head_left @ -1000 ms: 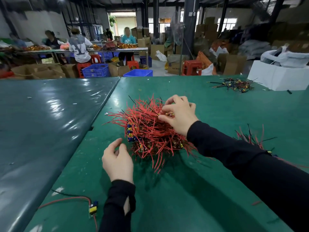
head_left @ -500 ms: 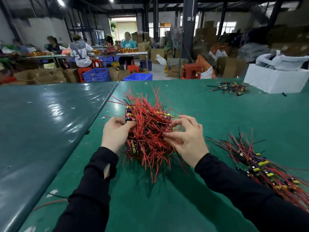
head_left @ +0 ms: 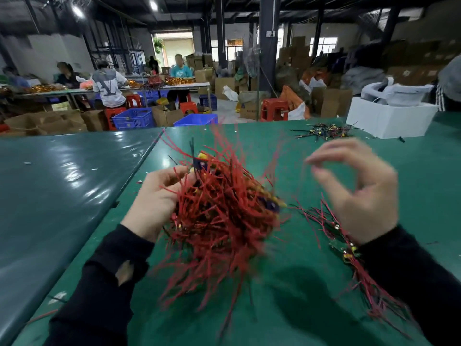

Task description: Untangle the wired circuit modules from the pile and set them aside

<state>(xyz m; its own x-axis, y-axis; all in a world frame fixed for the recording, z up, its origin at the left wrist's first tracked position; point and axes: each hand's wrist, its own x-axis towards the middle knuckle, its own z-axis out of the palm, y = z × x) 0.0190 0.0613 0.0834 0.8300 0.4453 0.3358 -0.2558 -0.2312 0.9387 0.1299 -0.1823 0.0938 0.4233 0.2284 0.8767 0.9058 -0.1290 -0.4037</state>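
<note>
The tangled pile of red-wired circuit modules point(head_left: 219, 221) is up off the green table point(head_left: 287, 308), held in front of me over its near middle, with red wires sticking out in every direction and a few blue and yellow parts showing near the top and at the right side of the clump. My left hand point(head_left: 159, 196) grips the pile from its left side, fingers curled into the wires and thumb up near the top of the bundle. My right hand point(head_left: 359, 191) is lifted to the right of the pile and apart from it, fingers loosely curved with the fingertips bent toward the thumb; it is blurred, so I cannot tell for sure whether a thin wire is caught between them, but I see nothing in it. Below my right wrist, a second spread of red-wired modules point(head_left: 349, 250) lies flat on the table, running off toward the near right edge under my black sleeve. Far off on the same table, near its back edge, a small heap of dark wires with yellow bits point(head_left: 324, 132) sits just left of a white box point(head_left: 389, 121). To my left a darker, glossy table point(head_left: 62, 196) butts against the green one. Beyond the tables I see blue crates point(head_left: 133, 118), red stools point(head_left: 274, 108), cardboard boxes and people sitting at a long bench
</note>
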